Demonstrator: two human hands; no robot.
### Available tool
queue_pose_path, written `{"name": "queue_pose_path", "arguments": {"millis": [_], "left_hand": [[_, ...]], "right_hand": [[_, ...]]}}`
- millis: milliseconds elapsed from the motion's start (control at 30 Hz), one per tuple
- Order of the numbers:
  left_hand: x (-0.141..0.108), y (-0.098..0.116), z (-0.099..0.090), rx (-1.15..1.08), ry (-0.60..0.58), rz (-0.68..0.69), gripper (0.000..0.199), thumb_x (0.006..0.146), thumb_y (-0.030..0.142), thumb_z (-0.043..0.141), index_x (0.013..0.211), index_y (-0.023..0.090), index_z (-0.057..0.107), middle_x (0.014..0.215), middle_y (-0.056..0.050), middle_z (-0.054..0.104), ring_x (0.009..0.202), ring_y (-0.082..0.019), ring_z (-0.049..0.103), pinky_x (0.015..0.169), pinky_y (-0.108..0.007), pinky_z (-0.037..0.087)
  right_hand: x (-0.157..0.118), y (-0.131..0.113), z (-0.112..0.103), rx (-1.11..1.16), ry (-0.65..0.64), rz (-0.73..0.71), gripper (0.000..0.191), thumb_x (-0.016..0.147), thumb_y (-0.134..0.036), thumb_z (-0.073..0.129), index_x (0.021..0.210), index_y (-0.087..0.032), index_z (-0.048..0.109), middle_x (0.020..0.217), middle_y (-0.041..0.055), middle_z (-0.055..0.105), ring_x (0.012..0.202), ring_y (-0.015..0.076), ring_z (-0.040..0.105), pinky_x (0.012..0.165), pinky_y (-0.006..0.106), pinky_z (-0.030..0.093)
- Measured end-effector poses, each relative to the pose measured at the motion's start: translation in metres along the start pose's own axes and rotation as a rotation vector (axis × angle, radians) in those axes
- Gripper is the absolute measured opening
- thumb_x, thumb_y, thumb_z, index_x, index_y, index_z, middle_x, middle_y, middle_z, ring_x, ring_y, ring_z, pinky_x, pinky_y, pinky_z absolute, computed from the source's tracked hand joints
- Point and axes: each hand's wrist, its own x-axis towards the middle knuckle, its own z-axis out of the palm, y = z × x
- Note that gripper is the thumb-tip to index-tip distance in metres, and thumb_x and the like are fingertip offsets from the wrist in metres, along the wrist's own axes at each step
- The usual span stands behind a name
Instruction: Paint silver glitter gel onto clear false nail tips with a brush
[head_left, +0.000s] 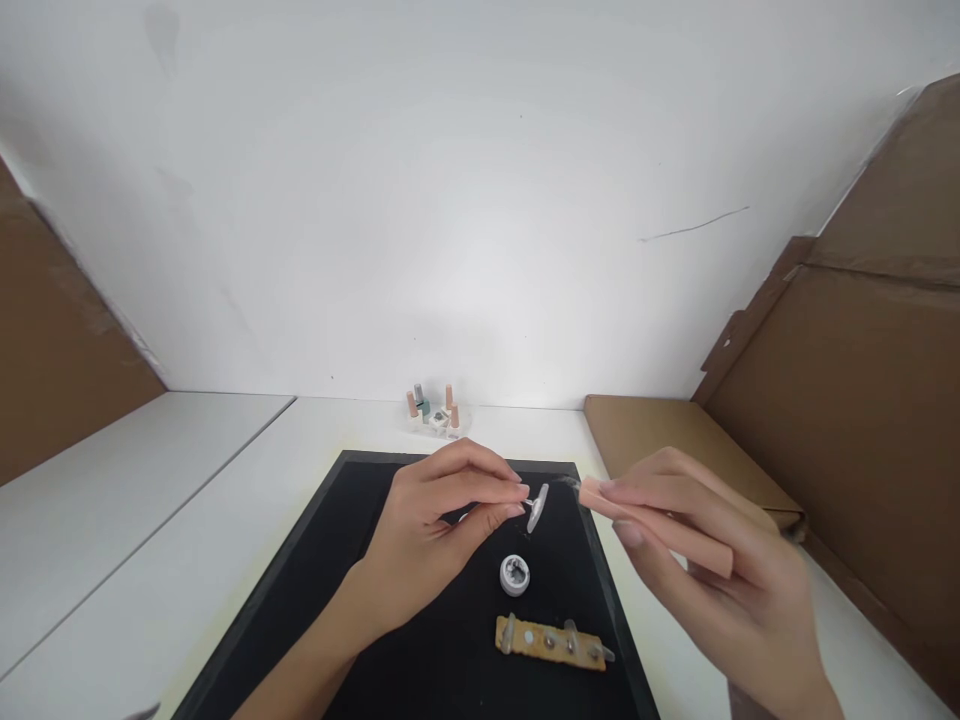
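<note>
My left hand [450, 510] pinches, between thumb and fingertips, the thin stem of a small stand bearing a pale, whitish false nail tip [537, 508]. My right hand [720, 570] grips a peach-coloured handle [660, 525] between thumb and fingers. From its left end a thin, blurred wisp like brush bristles points toward the nail tip, a little apart from it. Below the hands, a small round white pot [514, 575] with silvery contents rests on the black mat. Nearer me lies a yellowish strip [551, 643] with several pale nail tips and round metal pieces on it.
The black mat [300, 610] covers the middle of the white table [157, 500]. Against the back wall, a clear holder [431, 430] carries several small nail polish bottles. A flat cardboard piece [637, 425] lies at back right, and cardboard walls [862, 400] stand on both sides.
</note>
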Motion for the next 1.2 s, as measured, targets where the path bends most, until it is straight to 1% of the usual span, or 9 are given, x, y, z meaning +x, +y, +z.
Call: {"name": "queue_pose_path", "arguments": {"millis": [100,267,367,533,600,733,867,1067,1200], "left_hand": [[0.001,-0.001,-0.001,-0.008,0.002,-0.008,0.02,0.082,0.002,0.068,0.084,0.019,0.077,0.082,-0.004,0.071,0.07,-0.013,0.067,0.059,-0.021,0.055],[0.004,0.0,0.0,-0.026,-0.015,-0.023,0.022,0.082,0.001,0.067,0.087,0.02,0.077,0.083,-0.004,0.071,0.071,-0.013,0.068,0.06,-0.021,0.055],[0.002,0.001,0.0,-0.034,-0.022,-0.031,0.022,0.082,0.001,0.067,0.087,0.02,0.077,0.083,-0.003,0.071,0.071,-0.013,0.067,0.059,-0.02,0.054],[-0.001,0.0,-0.002,-0.044,-0.016,-0.042,0.022,0.081,0.0,0.068,0.086,0.019,0.078,0.084,-0.004,0.071,0.072,-0.013,0.068,0.061,-0.02,0.054],[0.0,0.0,-0.002,-0.044,-0.001,-0.047,0.022,0.081,0.0,0.068,0.086,0.019,0.078,0.083,-0.004,0.072,0.072,-0.012,0.068,0.062,-0.019,0.055],[0.005,0.0,0.001,-0.059,0.018,-0.062,0.021,0.079,0.0,0.07,0.084,0.019,0.078,0.082,-0.004,0.072,0.072,-0.013,0.069,0.064,-0.02,0.057],[0.006,0.002,0.002,-0.08,0.01,-0.066,0.022,0.079,0.001,0.07,0.085,0.02,0.079,0.082,-0.004,0.073,0.071,-0.014,0.069,0.062,-0.021,0.057],[0.002,0.002,-0.002,-0.14,0.004,-0.11,0.024,0.08,0.002,0.07,0.086,0.023,0.08,0.082,-0.004,0.075,0.072,-0.015,0.07,0.062,-0.023,0.057],[0.001,0.002,-0.005,-0.21,-0.012,-0.172,0.024,0.08,0.004,0.071,0.088,0.024,0.08,0.082,-0.004,0.076,0.075,-0.015,0.07,0.065,-0.022,0.056]], "right_hand": [[0.0,-0.002,0.0,0.04,-0.001,-0.023,0.025,0.086,-0.005,0.057,0.105,-0.02,0.065,0.08,0.0026,0.068,0.068,0.013,0.058,0.055,0.025,0.049],[0.008,-0.007,0.001,0.109,-0.067,-0.051,0.024,0.081,-0.001,0.055,0.093,-0.018,0.066,0.068,-0.0004,0.062,0.057,0.0097,0.054,0.046,0.021,0.046],[0.009,-0.005,0.0,0.072,-0.067,-0.058,0.024,0.082,-0.002,0.055,0.096,-0.018,0.066,0.071,0.0009,0.064,0.059,0.0098,0.057,0.048,0.021,0.047],[0.001,0.0,0.0,0.01,0.002,-0.034,0.025,0.086,-0.004,0.058,0.105,-0.019,0.065,0.083,0.0042,0.07,0.068,0.0135,0.06,0.056,0.026,0.05],[0.001,-0.001,0.001,0.034,0.002,-0.051,0.026,0.085,-0.003,0.057,0.105,-0.019,0.064,0.081,0.0036,0.07,0.067,0.0134,0.058,0.055,0.026,0.05],[0.006,-0.008,0.002,0.098,-0.056,-0.043,0.024,0.082,-0.003,0.057,0.097,-0.019,0.065,0.071,0.0003,0.063,0.059,0.0105,0.054,0.048,0.022,0.047],[0.009,-0.008,0.002,0.071,-0.071,-0.068,0.024,0.082,-0.003,0.057,0.097,-0.018,0.066,0.071,0.0002,0.062,0.059,0.0095,0.056,0.048,0.02,0.048],[-0.001,0.0,0.0,-0.011,0.001,-0.051,0.03,0.085,-0.002,0.058,0.108,-0.02,0.065,0.088,0.0046,0.072,0.07,0.0147,0.061,0.056,0.027,0.051],[-0.003,-0.003,0.001,0.025,0.06,-0.052,0.03,0.084,-0.004,0.06,0.108,-0.021,0.066,0.09,0.0041,0.073,0.07,0.016,0.061,0.056,0.03,0.05]]}}
